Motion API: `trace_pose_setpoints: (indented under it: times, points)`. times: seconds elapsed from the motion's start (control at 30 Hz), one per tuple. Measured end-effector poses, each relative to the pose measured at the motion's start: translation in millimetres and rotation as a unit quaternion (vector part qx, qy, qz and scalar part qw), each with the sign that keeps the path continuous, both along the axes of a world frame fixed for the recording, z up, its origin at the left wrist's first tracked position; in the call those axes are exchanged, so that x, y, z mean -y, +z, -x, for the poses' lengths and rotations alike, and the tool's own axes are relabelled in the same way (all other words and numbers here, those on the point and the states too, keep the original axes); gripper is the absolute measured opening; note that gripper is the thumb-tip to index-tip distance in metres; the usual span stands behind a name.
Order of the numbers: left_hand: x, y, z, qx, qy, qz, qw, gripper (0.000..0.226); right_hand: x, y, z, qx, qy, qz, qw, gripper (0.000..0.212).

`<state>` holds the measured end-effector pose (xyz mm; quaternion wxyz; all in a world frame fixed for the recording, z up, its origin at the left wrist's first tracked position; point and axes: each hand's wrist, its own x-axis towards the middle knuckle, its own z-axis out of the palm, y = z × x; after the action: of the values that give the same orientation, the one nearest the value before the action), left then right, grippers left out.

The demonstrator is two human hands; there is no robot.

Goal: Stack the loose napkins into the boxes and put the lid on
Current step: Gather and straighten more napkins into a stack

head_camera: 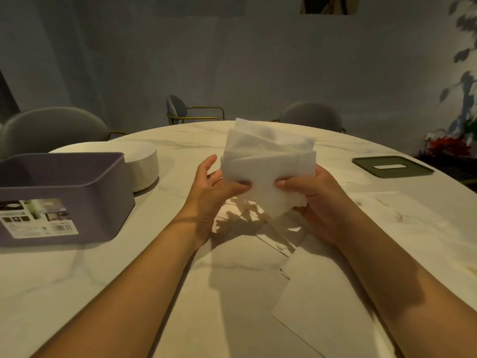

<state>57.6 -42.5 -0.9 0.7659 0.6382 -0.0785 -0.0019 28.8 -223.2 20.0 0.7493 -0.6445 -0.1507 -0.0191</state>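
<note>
Left hand: grips napkin stack
Right hand: grips the same stack
Purple box: at left, lidless
Green lid: at right, on table

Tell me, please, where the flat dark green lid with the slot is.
The flat dark green lid lies in the head view on the far right of the white marble table, beyond the right hand.

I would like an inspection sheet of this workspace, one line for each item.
Surface: pale marbled table.
Job's things: napkin stack held above the table; purple box at left, lid off, inside hidden; dark green lid flat at right; loose napkins lying on the near side.
Clutter: round white object behind the box.
Hands: left hand and right hand both grip the stack.
Cables: nothing seen.
Surroundings: grey chairs; plant at right.
</note>
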Motion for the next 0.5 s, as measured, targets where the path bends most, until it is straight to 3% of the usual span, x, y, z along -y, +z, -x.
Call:
trace_pose_setpoints:
  times: [0.07,0.17,0.3,0.5]
  points:
    - [-0.7,-0.2,-0.9,0.023,-0.069,0.025,0.997,0.104,1.6,-1.3,-0.8,-0.004,0.022,-0.010,1.000,0.055]
    - [0.8,-2.6,3.0,0.070,-0.125,0.008,0.990,0.086,1.7,-5.2,0.7,-0.014,0.054,-0.007,0.998,0.055]
    - [-0.8,-7.9,4.6,0.064,-0.092,-0.033,0.993,0.066,2.1,-6.7,0.5,-0.022,0.056,0.006,0.998,0.048]
    - [-3.8,-4.6,2.2,0.024,-0.053,-0.042,0.997,0.057,1.4,-8.4,-0.7,0.000,-0.050,0.028,0.998,0.025]
